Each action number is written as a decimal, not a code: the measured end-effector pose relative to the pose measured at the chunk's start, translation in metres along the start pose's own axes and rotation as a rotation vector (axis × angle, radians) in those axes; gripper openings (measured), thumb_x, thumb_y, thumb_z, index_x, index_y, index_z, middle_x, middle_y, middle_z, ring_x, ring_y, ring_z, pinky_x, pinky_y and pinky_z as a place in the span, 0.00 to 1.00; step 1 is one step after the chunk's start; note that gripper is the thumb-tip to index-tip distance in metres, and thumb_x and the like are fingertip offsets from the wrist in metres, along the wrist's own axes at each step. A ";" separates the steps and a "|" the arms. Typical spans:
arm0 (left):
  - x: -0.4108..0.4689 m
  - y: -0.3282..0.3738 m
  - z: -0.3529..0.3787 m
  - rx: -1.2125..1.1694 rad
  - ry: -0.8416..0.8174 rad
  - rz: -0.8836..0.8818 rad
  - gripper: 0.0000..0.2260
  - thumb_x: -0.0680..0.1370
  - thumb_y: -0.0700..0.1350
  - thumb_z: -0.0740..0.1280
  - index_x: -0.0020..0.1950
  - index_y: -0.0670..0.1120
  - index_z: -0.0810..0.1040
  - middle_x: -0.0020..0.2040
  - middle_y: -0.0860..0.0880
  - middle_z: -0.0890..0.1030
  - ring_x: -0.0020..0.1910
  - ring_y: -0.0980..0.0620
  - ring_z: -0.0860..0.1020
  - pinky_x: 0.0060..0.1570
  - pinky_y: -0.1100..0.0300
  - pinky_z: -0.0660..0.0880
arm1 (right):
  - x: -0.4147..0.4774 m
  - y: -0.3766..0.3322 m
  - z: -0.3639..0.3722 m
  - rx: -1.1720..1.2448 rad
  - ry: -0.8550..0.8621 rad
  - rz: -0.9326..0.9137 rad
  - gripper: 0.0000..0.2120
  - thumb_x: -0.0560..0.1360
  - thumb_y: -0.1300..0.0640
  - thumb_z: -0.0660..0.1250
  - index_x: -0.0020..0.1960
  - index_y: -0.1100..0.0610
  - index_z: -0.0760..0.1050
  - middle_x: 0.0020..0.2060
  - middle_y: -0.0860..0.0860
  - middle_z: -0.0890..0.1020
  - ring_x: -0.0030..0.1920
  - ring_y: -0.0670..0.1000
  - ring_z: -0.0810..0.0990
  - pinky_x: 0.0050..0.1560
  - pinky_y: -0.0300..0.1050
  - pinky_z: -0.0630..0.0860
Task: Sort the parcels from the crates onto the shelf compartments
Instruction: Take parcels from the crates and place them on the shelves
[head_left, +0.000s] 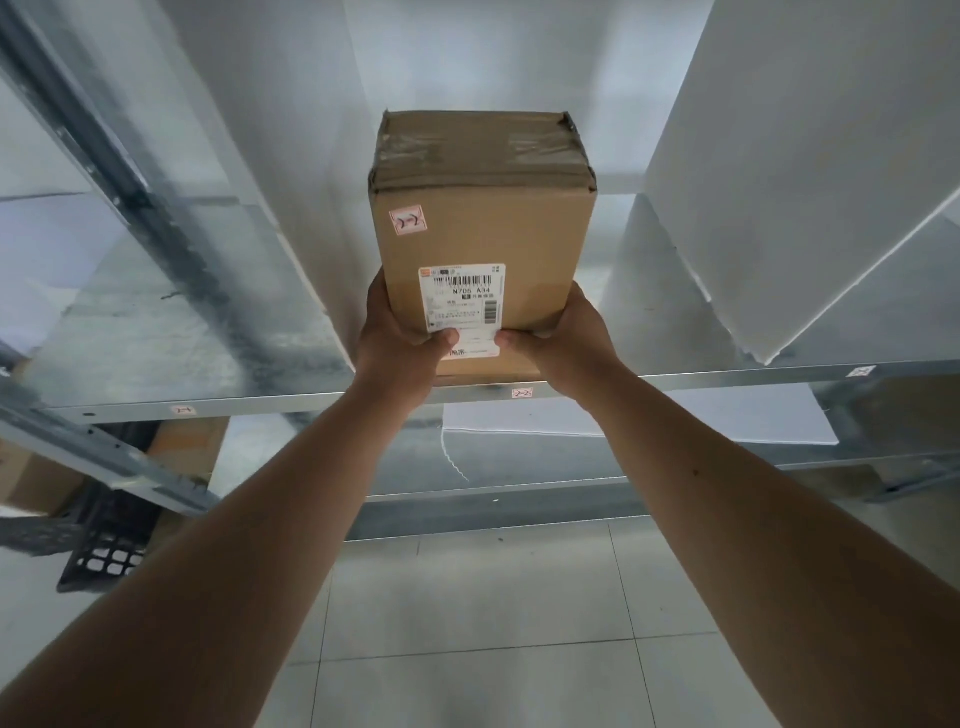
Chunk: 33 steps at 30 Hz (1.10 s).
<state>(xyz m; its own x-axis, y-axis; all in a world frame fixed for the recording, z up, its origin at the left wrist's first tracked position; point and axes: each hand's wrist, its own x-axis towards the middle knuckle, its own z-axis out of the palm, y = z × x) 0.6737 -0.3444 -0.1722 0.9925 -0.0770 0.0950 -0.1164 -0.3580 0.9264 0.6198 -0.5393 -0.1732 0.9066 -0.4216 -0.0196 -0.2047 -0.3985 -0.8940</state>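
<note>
**Parcel going into the centre compartment**

The person is holding a brown cardboard parcel (483, 228) at the centre of the frame, its near end level with the front lip of the metal shelf (260, 400). From here I cannot tell whether its base is fully resting on the shelf. The left hand (400, 338) is gripping the near left corner and the right hand (566, 343) the near right corner, fingers wrapped round the sides and thumbs pressing on the top face. White divider boards (779, 156) are standing on both sides of the bay.

To finish this well, I would say the parcel should go straight back between the dividers, square to the lip, with both hands pushing evenly so it does not twist into a board. The thumbs should come off only once the base is sitting flat.

The shipping label (462, 296) near the hands is showing "N705 A14" under a barcode; the smaller print is too fine to read. A small pink-edged sticker (409, 222) higher up seems to read "2-2", as does the tag (522, 393) on the lip just below the parcel, so this looks like the right bay. A second tag (183, 410) further left is illegible. A black crate (104, 540) is sitting at lower left.
</note>
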 end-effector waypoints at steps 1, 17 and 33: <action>0.005 0.000 0.001 0.017 -0.001 -0.009 0.37 0.73 0.40 0.80 0.78 0.50 0.66 0.60 0.59 0.80 0.61 0.55 0.78 0.60 0.64 0.73 | 0.004 -0.001 0.001 0.006 0.004 0.001 0.40 0.69 0.55 0.84 0.75 0.52 0.69 0.59 0.44 0.82 0.56 0.46 0.81 0.52 0.35 0.73; 0.033 -0.012 0.013 -0.116 0.050 -0.082 0.37 0.74 0.37 0.77 0.78 0.52 0.66 0.63 0.59 0.83 0.64 0.57 0.81 0.67 0.56 0.78 | 0.031 -0.008 0.021 0.045 0.002 0.009 0.39 0.69 0.57 0.84 0.75 0.53 0.69 0.60 0.46 0.84 0.56 0.48 0.85 0.62 0.48 0.80; -0.014 0.005 0.009 0.004 0.127 -0.176 0.43 0.69 0.44 0.78 0.81 0.46 0.64 0.78 0.48 0.72 0.77 0.46 0.70 0.76 0.47 0.69 | -0.034 -0.032 0.014 0.078 0.008 0.250 0.32 0.67 0.49 0.82 0.66 0.56 0.74 0.55 0.47 0.84 0.54 0.52 0.84 0.45 0.43 0.80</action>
<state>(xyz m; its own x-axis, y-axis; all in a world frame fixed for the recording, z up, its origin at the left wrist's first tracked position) 0.6586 -0.3534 -0.1717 0.9942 0.1049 -0.0230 0.0594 -0.3595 0.9313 0.6006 -0.5013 -0.1504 0.8286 -0.5054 -0.2409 -0.3926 -0.2177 -0.8936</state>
